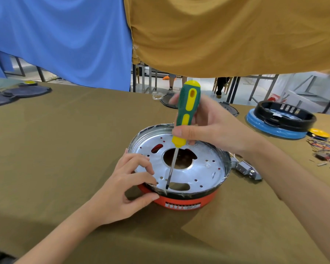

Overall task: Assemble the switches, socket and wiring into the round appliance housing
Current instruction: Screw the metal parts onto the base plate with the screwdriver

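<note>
- Orange plastic forms the wall of the round housing (181,201), which sits upside-down near the middle of the olive cloth-covered table (65,149); a perforated silver metal plate (202,168) is seated inside its rim.
- Little weight is to be expected from the housing, judged from its thin plastic shell and sheet-metal plate; it is likely to slide on the cloth unless it is steadied.
- Stiffness is judged good at the rim, so the outer wall is the sensible place for a hold; the plate edges and punched holes look sharp and are best avoided.
- The rim is held on its near-left side by the left hand (126,189), with the thumb pressed against the orange wall and the curled fingers hooked over the edge onto the plate.
- A green-and-yellow screwdriver (186,115) is gripped by the right hand (211,128), fingers wrapped round the handle; its tip is set on the plate close to the near rim, beside an oblong slot.
- The rubbery handle is judged secure in the grip, though the tip could skate on smooth metal.
- A grey switch or socket block (247,169) lies just beside the housing on the right, and loose wiring (324,147) lies well apart at the far right.
- A second black-and-blue housing (282,121) stands further back on the right.
</note>
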### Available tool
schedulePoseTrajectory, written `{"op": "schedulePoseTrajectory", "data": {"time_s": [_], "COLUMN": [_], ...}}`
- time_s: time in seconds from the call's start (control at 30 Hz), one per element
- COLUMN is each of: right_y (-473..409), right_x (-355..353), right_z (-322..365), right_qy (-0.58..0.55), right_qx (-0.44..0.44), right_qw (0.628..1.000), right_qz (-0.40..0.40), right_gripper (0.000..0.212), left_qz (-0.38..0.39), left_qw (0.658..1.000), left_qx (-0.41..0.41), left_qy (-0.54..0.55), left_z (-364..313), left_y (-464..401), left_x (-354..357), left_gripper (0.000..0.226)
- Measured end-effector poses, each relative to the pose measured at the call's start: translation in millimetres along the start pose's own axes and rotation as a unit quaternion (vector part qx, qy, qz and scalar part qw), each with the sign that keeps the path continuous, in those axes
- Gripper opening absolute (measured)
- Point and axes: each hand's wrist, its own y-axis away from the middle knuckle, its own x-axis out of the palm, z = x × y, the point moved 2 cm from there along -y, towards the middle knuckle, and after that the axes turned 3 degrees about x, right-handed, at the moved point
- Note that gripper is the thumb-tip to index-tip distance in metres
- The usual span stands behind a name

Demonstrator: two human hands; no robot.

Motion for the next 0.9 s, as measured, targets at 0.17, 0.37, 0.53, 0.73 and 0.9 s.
{"op": "schedulePoseTrajectory", "data": {"time_s": [0.17, 0.37, 0.53, 0.73, 0.9], "right_y": [-0.8, -4.2, -16.4, -14.4, -16.5], "right_x": [-2.0, -1.7, -0.4, 0.2, 0.9], "right_z": [20.3, 39.3, 57.6, 68.6, 72.4], "right_qy": [0.091, 0.143, 0.410, 0.350, 0.436], "right_qx": [-0.054, -0.012, -0.023, 0.013, 0.024], "right_qw": [0.994, 0.989, 0.909, 0.937, 0.899], "right_qz": [0.017, -0.020, -0.063, -0.009, -0.025], "right_gripper": [0.077, 0.039, 0.023, 0.017, 0.039], "left_qz": [0.002, 0.001, -0.004, -0.009, -0.013], "left_qw": [1.000, 1.000, 1.000, 1.000, 1.000], "left_qx": [0.000, 0.000, -0.002, -0.002, 0.005], "left_qy": [0.002, 0.002, 0.004, -0.003, 0.001], "left_z": [0.4, 2.4, 1.8, 0.7, 0.2], "left_y": [0.1, 1.0, 0.6, 0.2, 0.2], "left_x": [0.3, 1.1, 1.2, 0.9, 1.1], "left_gripper": [0.017, 0.017, 0.016, 0.014, 0.014]}}
